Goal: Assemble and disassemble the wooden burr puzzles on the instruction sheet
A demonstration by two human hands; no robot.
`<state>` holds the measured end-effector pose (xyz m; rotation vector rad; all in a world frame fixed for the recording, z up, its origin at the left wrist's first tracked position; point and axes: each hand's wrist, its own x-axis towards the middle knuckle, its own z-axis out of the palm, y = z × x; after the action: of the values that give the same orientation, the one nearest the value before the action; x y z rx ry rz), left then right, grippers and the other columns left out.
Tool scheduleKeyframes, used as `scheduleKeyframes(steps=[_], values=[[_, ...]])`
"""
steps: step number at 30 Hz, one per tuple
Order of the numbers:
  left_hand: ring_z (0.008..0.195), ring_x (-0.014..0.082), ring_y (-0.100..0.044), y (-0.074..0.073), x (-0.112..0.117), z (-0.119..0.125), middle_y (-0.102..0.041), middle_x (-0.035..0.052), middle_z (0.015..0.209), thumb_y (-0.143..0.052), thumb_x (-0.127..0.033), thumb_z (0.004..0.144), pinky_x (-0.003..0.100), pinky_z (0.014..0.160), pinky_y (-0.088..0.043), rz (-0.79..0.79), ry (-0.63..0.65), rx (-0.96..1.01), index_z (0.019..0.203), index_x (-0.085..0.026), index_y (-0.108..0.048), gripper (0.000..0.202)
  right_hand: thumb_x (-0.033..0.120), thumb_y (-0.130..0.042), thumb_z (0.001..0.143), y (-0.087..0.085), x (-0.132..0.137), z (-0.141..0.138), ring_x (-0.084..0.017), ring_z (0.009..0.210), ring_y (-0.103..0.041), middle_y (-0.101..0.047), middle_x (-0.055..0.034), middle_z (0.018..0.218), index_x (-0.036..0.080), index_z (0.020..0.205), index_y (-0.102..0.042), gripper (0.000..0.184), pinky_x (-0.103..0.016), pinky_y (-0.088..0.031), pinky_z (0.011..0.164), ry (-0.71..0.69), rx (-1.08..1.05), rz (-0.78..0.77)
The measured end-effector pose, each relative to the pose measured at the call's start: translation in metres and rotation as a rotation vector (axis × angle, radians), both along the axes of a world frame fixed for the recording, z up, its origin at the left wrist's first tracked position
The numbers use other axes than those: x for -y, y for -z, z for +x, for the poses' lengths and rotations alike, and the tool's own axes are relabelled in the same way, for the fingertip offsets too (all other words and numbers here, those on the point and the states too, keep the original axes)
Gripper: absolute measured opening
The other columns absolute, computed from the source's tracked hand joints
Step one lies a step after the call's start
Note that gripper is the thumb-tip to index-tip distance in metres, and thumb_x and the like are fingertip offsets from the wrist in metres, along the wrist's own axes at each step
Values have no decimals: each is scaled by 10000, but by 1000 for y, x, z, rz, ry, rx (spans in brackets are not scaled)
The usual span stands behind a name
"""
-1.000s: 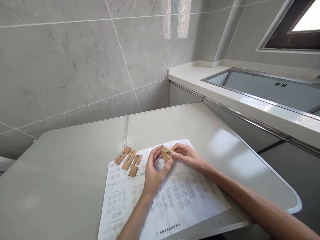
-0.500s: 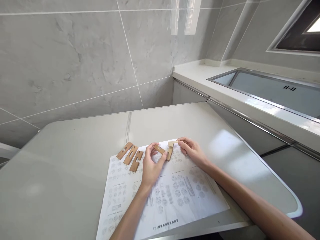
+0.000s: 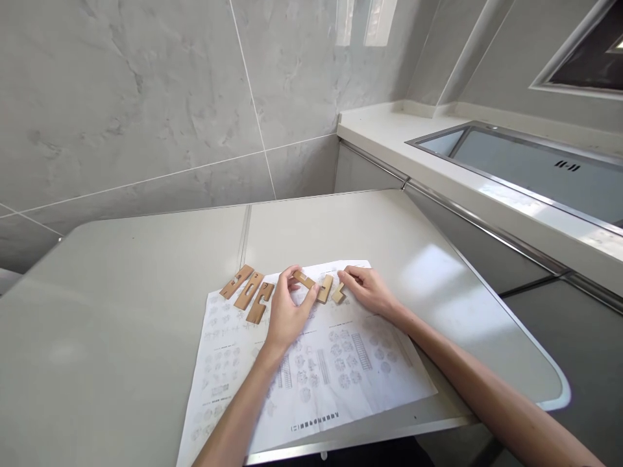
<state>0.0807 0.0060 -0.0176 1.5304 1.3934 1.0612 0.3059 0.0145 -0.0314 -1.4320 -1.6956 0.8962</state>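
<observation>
My left hand (image 3: 286, 314) pinches a notched wooden puzzle piece (image 3: 304, 279) between its thumb and fingers, above the printed sheet. Beside the thumb is a second notched block (image 3: 326, 289); whether it is joined to the held piece I cannot tell. My right hand (image 3: 370, 290) is closed on a smaller notched block (image 3: 339, 294), tilted downward and apart from the second block. Left of my left hand lie three flat wooden pieces with cut-outs: one at the far left (image 3: 228, 289), one marked 2 (image 3: 243, 299) and one marked 3 (image 3: 255, 314).
Under the hands spreads a white sheet (image 3: 311, 405) printed with rows of small diagrams. It lies on a pale folding table (image 3: 121, 337) with a seam across it. A grey tiled wall (image 3: 146, 97) stands behind, and a counter with a sink (image 3: 516, 152) runs along the right.
My right hand has turned its block downward, from lying level to tilted, and a gap now shows between it and the middle block. The view has shifted slightly.
</observation>
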Motion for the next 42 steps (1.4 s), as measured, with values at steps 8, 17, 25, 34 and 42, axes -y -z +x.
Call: scheduleKeyframes(steps=[8, 17, 25, 34, 42], values=[[1370, 305, -591, 4, -2, -7, -573, 109, 1530, -745, -460, 971, 518, 1172, -479, -6, 29, -106, 1462, -301, -491, 575, 434, -507, 1077, -3, 5, -3, -165, 624, -476, -571, 22, 661, 230, 731, -555, 404, -305, -342, 624, -84, 151, 29], [1478, 316, -504, 13, -2, -9, -547, 123, 1540, -654, -326, 1032, 532, 1231, -426, 171, 134, -291, 1511, -302, -432, 528, 329, -522, 1082, -8, 8, -9, -205, 785, -672, -781, -22, 956, 255, 942, -664, 213, -309, -429, 730, -70, 250, 72], [1491, 318, -493, 11, -1, -7, -532, 137, 1565, -592, -291, 1051, 549, 1230, -430, 236, 221, -388, 1533, -290, -419, 512, 326, -516, 1095, 0, 7, -10, -187, 760, -694, -783, -30, 1088, 256, 1063, -647, 152, -320, -452, 740, -51, 283, 117], [1502, 325, -483, 10, 1, -4, -481, 138, 1582, -578, -276, 1044, 542, 1229, -444, 257, 202, -402, 1531, -298, -434, 508, 299, -510, 1092, 5, 6, -10, -189, 758, -679, -764, -38, 1111, 258, 1076, -641, 138, -326, -452, 716, -49, 292, 156], [1446, 349, -504, 12, 3, -1, -521, 153, 1505, -612, -251, 997, 567, 1182, -478, 277, 130, -431, 1515, -268, -437, 546, 292, -519, 1089, 7, 5, -11, -194, 759, -677, -757, -37, 1094, 260, 1086, -637, 122, -327, -452, 683, -46, 301, 181]])
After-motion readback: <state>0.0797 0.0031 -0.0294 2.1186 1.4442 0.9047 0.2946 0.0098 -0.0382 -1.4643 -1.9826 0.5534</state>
